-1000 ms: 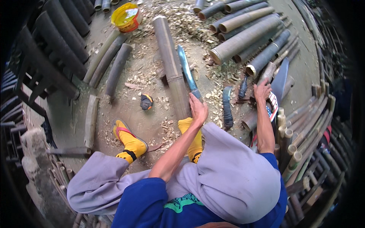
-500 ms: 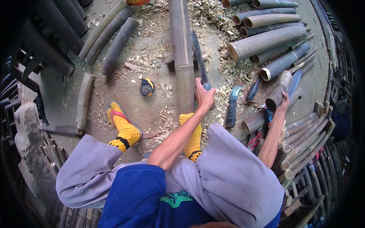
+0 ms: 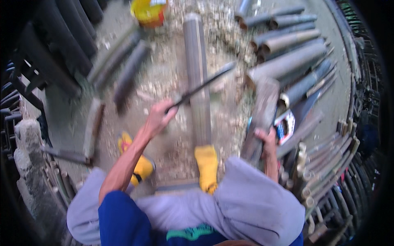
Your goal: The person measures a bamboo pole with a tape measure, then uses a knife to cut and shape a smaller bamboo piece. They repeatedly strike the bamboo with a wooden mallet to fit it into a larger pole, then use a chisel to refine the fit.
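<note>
My left hand (image 3: 158,117) is shut on the handle of a long dark blade (image 3: 205,84). The blade is raised and slants up to the right across a long bamboo pole (image 3: 197,61), which lies on the ground between my feet. My right hand (image 3: 266,141) grips the near end of a short grey bamboo section (image 3: 260,112), held just right of the pole near my knee. My feet in yellow footwear (image 3: 207,164) rest on the ground, one at the pole's near end. The view is blurred by motion.
A pile of cut bamboo tubes (image 3: 287,61) lies at the right, with thinner canes stacked along the right rim. Several dark bamboo pieces (image 3: 123,69) lie at the left. A yellow bucket (image 3: 148,10) stands at the top. Wood chips cover the ground.
My left hand has lifted the blade off the pole and swung it left. My right hand has taken hold of a short bamboo section and drawn it closer.
</note>
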Motion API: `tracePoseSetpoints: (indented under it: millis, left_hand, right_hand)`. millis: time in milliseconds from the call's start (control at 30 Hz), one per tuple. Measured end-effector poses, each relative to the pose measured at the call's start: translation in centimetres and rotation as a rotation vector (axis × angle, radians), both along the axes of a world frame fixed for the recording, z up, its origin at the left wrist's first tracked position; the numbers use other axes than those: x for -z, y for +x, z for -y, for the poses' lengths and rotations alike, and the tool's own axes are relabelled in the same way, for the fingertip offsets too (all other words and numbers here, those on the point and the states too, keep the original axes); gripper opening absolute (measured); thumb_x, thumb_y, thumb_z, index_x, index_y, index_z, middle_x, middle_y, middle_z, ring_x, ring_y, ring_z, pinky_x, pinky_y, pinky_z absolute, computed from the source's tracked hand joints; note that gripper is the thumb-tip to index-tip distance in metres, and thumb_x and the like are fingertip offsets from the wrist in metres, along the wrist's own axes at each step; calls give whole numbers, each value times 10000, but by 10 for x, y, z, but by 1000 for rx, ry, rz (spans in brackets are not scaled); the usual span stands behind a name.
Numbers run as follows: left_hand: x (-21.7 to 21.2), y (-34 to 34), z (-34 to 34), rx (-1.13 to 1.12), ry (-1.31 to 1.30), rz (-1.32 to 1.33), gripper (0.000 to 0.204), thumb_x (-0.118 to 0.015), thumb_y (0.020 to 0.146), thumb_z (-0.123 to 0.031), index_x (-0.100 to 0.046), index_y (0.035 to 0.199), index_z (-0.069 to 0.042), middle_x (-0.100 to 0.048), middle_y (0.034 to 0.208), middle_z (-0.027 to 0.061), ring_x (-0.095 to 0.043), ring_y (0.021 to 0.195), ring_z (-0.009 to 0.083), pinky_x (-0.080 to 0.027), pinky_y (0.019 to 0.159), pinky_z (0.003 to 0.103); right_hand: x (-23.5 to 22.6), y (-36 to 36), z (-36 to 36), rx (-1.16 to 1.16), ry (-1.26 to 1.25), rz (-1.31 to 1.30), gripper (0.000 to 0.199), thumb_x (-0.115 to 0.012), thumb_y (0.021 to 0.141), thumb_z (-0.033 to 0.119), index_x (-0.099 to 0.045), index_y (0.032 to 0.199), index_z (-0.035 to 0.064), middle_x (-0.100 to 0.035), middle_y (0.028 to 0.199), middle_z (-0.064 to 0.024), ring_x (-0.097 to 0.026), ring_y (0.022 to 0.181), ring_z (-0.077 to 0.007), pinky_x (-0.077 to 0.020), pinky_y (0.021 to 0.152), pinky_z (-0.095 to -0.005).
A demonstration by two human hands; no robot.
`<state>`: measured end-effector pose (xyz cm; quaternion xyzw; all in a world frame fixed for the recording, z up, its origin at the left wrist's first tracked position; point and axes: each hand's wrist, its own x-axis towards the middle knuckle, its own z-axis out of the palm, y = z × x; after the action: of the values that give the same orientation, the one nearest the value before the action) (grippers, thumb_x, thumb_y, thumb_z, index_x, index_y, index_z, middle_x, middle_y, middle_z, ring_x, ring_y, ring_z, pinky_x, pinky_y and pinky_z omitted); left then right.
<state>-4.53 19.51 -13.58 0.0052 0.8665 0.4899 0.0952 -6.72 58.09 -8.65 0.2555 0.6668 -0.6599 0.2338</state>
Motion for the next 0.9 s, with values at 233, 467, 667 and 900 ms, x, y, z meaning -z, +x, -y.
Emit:
tracePoseSetpoints:
  millis: [233,467,667,900]
  left_hand:
    - [-15,9,70,128,-209,7,238,-611,871,-240,-581,837,-6,-546,745,160,-568,711,349,-443,619,415]
    - [-14,7,86,251,-298,-5,336,-585,889,-301,-510,743,-7,-510,709,155,-550,666,352,-431,582,440]
    - [-18,0,82,291,-318,-18,349,-569,894,-329,-518,748,-16,-525,720,152,-560,675,357,-439,584,445]
    - [-15,-3,86,308,-355,-42,339,-575,886,-332,-525,755,-23,-534,727,151,-570,684,359,-453,601,459]
  right_hand:
    - [-7,15,52,-325,290,-237,864,-810,569,263,-407,1277,-23,-580,1134,-176,-576,1029,-284,-442,918,-372]
    - [-10,17,74,-468,400,-364,1046,-777,569,131,-204,1442,71,-516,1240,-226,-518,1153,-327,-390,1006,-406]
    - [-8,20,76,-479,364,-292,1084,-764,575,102,-158,1473,118,-472,1306,-240,-503,1186,-359,-398,1007,-411]
    - [-8,29,78,-482,439,-379,1081,-760,568,101,-169,1473,127,-452,1333,-227,-496,1200,-348,-394,1014,-404]
